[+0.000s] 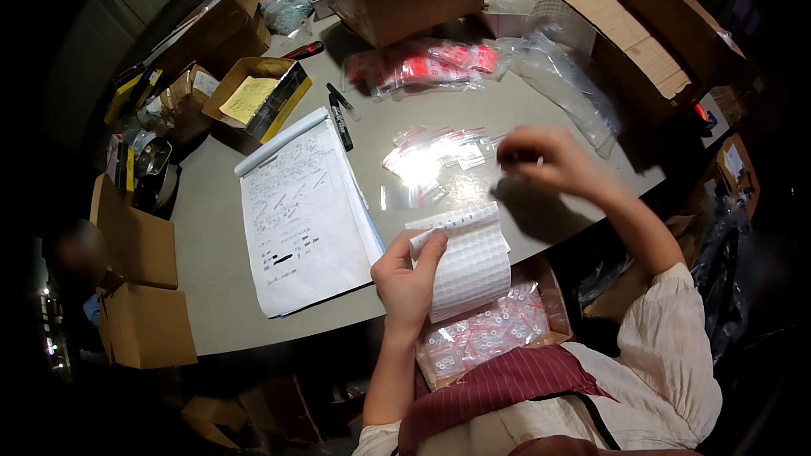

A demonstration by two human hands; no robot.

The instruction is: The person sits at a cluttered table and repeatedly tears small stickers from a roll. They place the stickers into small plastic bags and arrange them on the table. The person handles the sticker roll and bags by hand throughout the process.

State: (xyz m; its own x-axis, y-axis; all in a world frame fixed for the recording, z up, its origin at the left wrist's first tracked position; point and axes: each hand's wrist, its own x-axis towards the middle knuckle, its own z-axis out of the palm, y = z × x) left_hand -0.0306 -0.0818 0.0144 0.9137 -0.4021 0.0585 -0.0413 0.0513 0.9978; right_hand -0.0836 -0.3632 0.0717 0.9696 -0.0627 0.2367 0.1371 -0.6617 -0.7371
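My left hand grips a white sheet of small round stickers by its left edge, thumb on top. The sheet curls over the table's near edge. Above the table, to the right of a loose pile of small clear zip bags, hovers my right hand. Its fingers are curled together, and whatever is between them is hidden. Light glares off part of the bag pile. Below the sheet, an open carton holds many small bags with white ring-shaped pieces showing inside.
A handwritten notepad lies to the left, with a black marker beside it. Farther back are red-printed plastic bags and a cardboard box. A small box with a yellow note stands at left. Cartons crowd the right.
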